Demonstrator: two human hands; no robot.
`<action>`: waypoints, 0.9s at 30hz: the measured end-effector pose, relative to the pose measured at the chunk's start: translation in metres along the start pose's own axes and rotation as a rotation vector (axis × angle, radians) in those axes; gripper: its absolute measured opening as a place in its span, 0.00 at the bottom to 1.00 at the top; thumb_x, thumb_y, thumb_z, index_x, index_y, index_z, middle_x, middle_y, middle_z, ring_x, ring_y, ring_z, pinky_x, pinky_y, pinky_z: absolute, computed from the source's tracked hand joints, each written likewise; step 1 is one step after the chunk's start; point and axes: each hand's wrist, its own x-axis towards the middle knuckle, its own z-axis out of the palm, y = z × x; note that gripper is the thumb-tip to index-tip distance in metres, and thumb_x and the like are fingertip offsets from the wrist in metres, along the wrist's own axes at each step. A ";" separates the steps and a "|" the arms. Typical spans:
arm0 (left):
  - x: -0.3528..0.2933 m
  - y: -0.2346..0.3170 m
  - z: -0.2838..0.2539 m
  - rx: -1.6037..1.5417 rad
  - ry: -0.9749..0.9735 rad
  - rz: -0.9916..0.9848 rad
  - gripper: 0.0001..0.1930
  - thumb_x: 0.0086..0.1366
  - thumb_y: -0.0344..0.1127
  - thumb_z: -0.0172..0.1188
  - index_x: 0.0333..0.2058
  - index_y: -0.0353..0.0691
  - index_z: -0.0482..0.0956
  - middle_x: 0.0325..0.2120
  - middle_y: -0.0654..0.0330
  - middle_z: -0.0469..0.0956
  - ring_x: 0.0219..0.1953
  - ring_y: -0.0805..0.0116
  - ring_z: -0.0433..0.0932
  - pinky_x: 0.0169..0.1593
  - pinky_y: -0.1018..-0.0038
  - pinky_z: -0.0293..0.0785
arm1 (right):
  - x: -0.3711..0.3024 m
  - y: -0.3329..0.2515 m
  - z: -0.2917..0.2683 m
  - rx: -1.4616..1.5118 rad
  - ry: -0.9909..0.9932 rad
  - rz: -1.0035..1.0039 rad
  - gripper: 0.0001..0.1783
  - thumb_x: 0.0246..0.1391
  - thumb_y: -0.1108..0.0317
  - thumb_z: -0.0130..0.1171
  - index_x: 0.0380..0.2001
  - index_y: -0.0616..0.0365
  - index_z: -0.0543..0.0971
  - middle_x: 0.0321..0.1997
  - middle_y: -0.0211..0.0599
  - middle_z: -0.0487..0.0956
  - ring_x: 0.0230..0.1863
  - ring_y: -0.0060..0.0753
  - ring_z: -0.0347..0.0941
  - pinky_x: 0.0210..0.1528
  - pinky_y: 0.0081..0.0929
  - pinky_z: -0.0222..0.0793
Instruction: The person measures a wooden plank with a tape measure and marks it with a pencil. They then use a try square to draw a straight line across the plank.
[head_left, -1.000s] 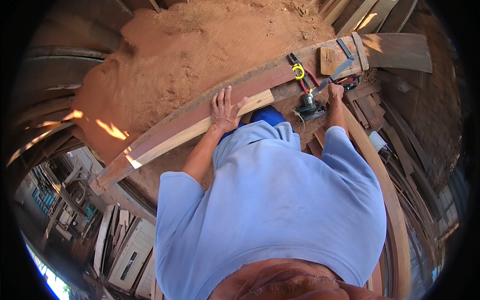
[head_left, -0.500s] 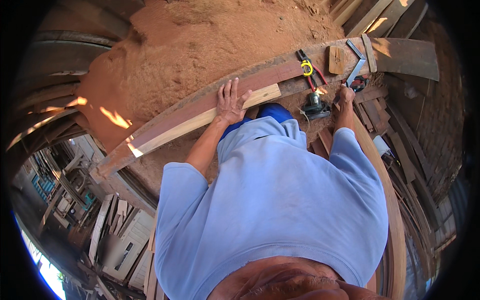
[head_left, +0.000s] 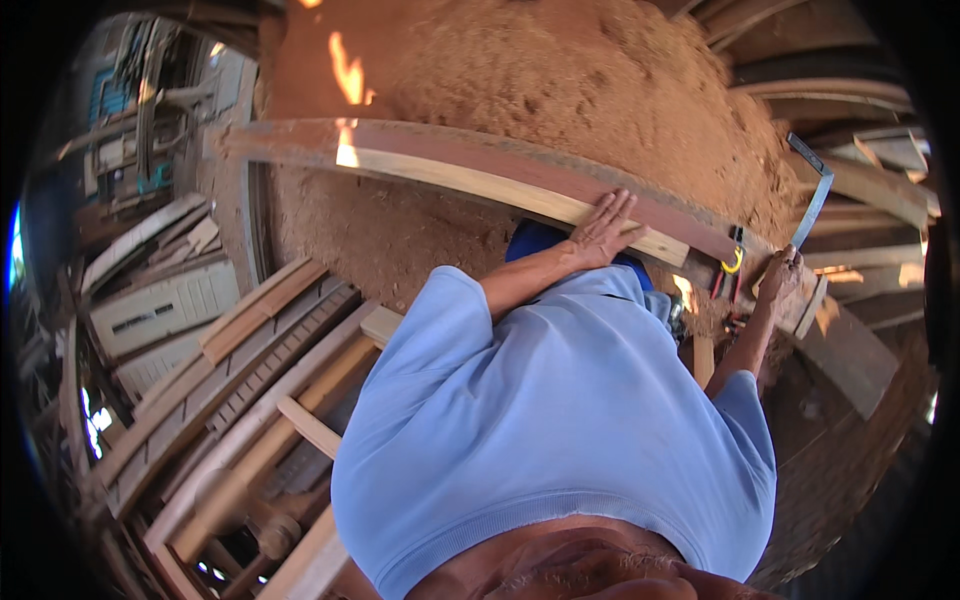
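My left hand (head_left: 603,232) lies flat with its fingers stretched, on a pale wooden strip (head_left: 470,184) and the reddish board (head_left: 500,160) along its far side. The two pieces rest lengthwise on a long, weathered plank. At the right, my right hand (head_left: 779,274) is closed on the near end of a metal square (head_left: 815,204), an angled tool with two legs. Its other leg points up and away, past the plank. Between my hands, near the board's right end, lie red-handled pliers (head_left: 737,272) with a yellow curved piece (head_left: 733,262) against them.
Reddish sawdust (head_left: 560,75) covers the ground beyond the plank. Stacked timber (head_left: 250,390) and a pale panel (head_left: 165,305) fill the left side. More boards (head_left: 870,190) lie at the far right. A power tool (head_left: 677,318) sits partly hidden beside my body.
The whole view has turned, swinging the plank and both hands toward the right. The metal square has moved outward in my right hand. My left hand stays flat on the strip.
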 end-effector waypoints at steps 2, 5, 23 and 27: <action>-0.006 -0.005 0.007 0.042 -0.037 0.038 0.24 0.69 0.42 0.51 0.63 0.53 0.75 0.73 0.42 0.53 0.77 0.42 0.44 0.78 0.50 0.35 | 0.003 -0.028 0.044 -0.301 -0.179 -0.113 0.19 0.69 0.55 0.54 0.30 0.59 0.76 0.20 0.31 0.70 0.21 0.27 0.67 0.26 0.33 0.63; -0.027 -0.026 -0.025 -0.387 -0.061 -0.124 0.21 0.65 0.38 0.61 0.57 0.43 0.78 0.64 0.44 0.70 0.70 0.49 0.64 0.73 0.56 0.57 | -0.012 -0.082 0.135 -0.477 -0.332 -0.652 0.18 0.69 0.54 0.55 0.31 0.58 0.77 0.19 0.41 0.72 0.20 0.37 0.67 0.26 0.37 0.64; -0.336 -0.263 -0.146 -1.658 0.925 -0.953 0.20 0.76 0.48 0.54 0.52 0.35 0.72 0.33 0.60 0.77 0.29 0.72 0.76 0.35 0.75 0.75 | -0.365 -0.336 0.489 -0.770 -1.558 -1.067 0.16 0.62 0.52 0.62 0.32 0.54 0.79 0.27 0.49 0.80 0.33 0.55 0.80 0.37 0.50 0.73; -0.346 -0.288 -0.126 -1.721 1.202 -0.947 0.18 0.75 0.47 0.56 0.51 0.37 0.73 0.32 0.62 0.76 0.27 0.74 0.73 0.33 0.76 0.73 | -0.390 -0.351 0.546 -0.833 -1.470 -1.136 0.18 0.63 0.51 0.60 0.49 0.50 0.80 0.33 0.54 0.80 0.41 0.59 0.79 0.46 0.55 0.71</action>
